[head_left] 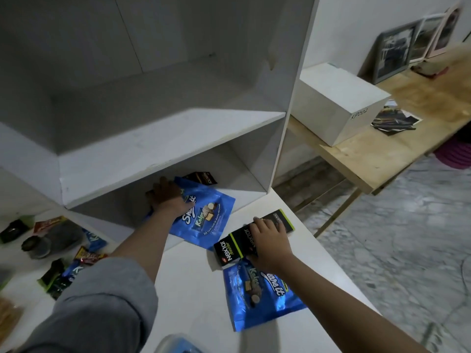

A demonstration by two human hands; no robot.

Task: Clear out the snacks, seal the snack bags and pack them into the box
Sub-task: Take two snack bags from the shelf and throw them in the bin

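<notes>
My left hand (168, 196) reaches into the lowest shelf opening and lies flat on the upper end of a blue snack bag (204, 215) that sticks out onto the white counter. Behind that bag, a small black Nextar pack (202, 177) lies deep in the shelf. My right hand (267, 240) presses down on a black Nextar box (237, 247) on the counter, fingers spread over its top. The box lies partly over a second blue snack bag (262, 294) nearer to me.
A white shelf unit (165, 138) stands on the counter (193, 289). At the left lie several small snack packs (84, 256) and dark cups (35, 247). A white closed box (339, 103) and photos sit on a wooden table (377, 151) at the right.
</notes>
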